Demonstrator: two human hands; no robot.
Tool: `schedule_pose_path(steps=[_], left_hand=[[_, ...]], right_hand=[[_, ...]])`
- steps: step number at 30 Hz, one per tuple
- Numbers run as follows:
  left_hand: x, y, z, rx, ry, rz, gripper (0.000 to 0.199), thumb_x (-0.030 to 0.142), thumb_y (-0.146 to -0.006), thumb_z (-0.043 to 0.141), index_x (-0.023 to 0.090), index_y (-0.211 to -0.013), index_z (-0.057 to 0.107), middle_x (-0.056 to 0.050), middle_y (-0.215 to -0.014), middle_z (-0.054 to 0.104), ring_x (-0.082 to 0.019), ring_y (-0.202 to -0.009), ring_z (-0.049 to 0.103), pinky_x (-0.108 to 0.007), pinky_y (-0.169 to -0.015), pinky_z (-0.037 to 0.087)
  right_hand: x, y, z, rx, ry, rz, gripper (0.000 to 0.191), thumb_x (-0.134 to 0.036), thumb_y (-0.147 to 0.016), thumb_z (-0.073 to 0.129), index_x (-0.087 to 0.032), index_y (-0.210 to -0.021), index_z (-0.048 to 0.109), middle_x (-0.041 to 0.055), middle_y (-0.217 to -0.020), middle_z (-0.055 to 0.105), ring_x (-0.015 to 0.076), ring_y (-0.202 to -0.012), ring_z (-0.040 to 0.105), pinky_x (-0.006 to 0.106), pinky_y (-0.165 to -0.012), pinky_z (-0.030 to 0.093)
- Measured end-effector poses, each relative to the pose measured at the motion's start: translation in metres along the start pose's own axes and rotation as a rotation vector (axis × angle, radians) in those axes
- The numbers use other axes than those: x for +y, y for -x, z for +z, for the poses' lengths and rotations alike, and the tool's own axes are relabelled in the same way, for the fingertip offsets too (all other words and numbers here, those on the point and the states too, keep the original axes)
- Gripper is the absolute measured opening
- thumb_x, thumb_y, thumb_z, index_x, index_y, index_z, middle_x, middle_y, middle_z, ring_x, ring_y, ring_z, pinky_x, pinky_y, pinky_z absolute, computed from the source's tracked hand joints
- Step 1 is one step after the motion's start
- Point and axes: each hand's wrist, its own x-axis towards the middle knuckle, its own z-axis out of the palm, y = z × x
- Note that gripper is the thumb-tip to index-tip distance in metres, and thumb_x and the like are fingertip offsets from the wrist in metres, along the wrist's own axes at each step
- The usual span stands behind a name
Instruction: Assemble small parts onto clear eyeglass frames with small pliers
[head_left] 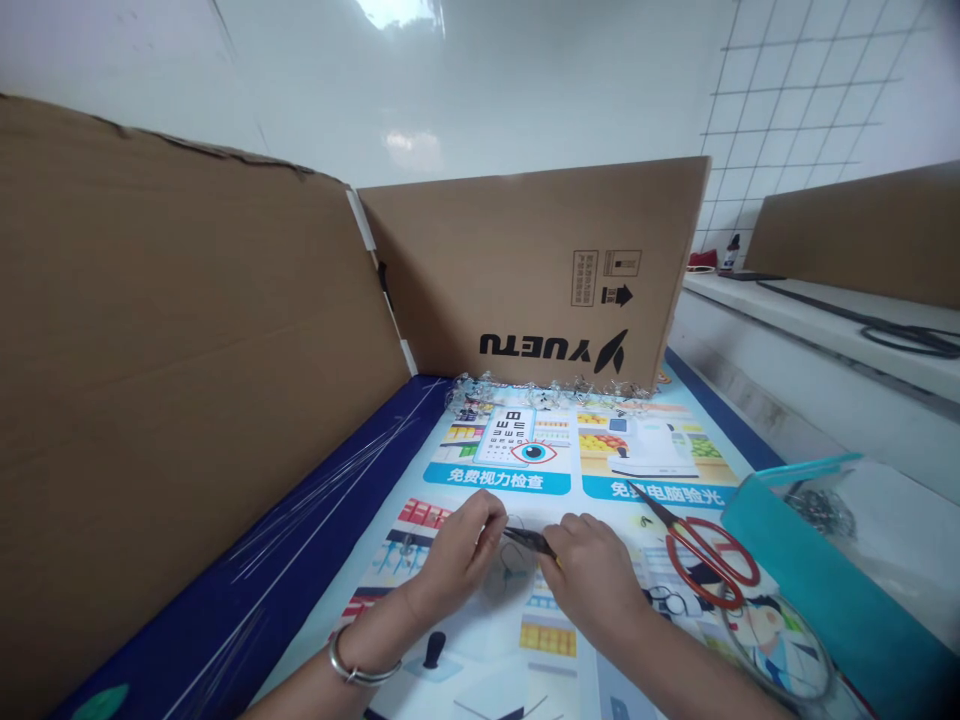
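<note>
My right hand (pixel 596 575) is closed around a pair of pliers (pixel 529 540), whose dark, narrow jaws point left toward my other hand. With its fingertips pinched together, my left hand (pixel 466 548) holds a thin wire (pixel 517 520) at the tip of the pliers. The wire curves in a fine loop above and below the jaws; its exact shape is too small to make out. Whether the jaws grip the wire, I cannot tell. Both hands are just above the printed table cover (pixel 547 595). A silver bangle (pixel 360 668) circles my left wrist.
Red-handled scissors (pixel 709 560) lie right of my right hand, beside a wire coil (pixel 821 680). A teal box (pixel 832 575) holding a wire bundle stands farther right. Several small bent-wire pieces (pixel 544 397) lie along the back cardboard panel (pixel 480 270). Another cardboard panel (pixel 172 370) walls the left.
</note>
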Motion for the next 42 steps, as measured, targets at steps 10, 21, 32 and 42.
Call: schedule_pose_path(steps=[10,21,32,42], left_hand=[[0.000,0.001,0.001,0.025,-0.031,-0.010,0.013,0.014,-0.084,0.033,0.019,-0.076,0.043,-0.003,-0.074,0.047,-0.014,-0.067,0.043,-0.027,-0.063,0.035],[-0.001,0.001,-0.002,0.018,-0.053,-0.030,0.013,0.011,-0.083,0.033,0.018,-0.076,0.042,-0.002,-0.074,0.047,-0.014,-0.068,0.044,-0.027,-0.063,0.034],[0.003,0.002,0.000,0.000,-0.028,0.007,0.012,0.011,-0.083,0.034,0.018,-0.077,0.043,-0.002,-0.074,0.046,-0.014,-0.067,0.042,-0.027,-0.062,0.035],[0.004,0.003,0.004,-0.020,-0.009,0.036,0.011,0.013,-0.085,0.034,0.018,-0.080,0.042,-0.002,-0.076,0.046,-0.014,-0.070,0.042,-0.027,-0.065,0.035]], right_hand=[[0.002,0.000,-0.006,-0.009,0.027,0.006,0.013,-0.029,-0.079,0.050,-0.020,-0.079,0.059,0.0051,-0.082,0.058,0.0204,-0.081,0.049,0.031,-0.070,0.031],[0.005,0.000,-0.037,-0.062,0.108,-0.009,0.016,-0.031,-0.079,0.050,-0.020,-0.076,0.061,0.0060,-0.076,0.060,0.0217,-0.078,0.050,0.032,-0.066,0.031],[-0.004,0.000,-0.038,-0.072,0.144,-0.035,0.016,-0.026,-0.081,0.047,-0.019,-0.079,0.060,0.0061,-0.080,0.058,0.0215,-0.081,0.050,0.033,-0.069,0.032],[-0.003,-0.002,-0.033,-0.064,0.073,-0.033,0.017,-0.028,-0.080,0.048,-0.017,-0.079,0.060,0.0069,-0.081,0.058,0.0207,-0.081,0.049,0.032,-0.070,0.032]])
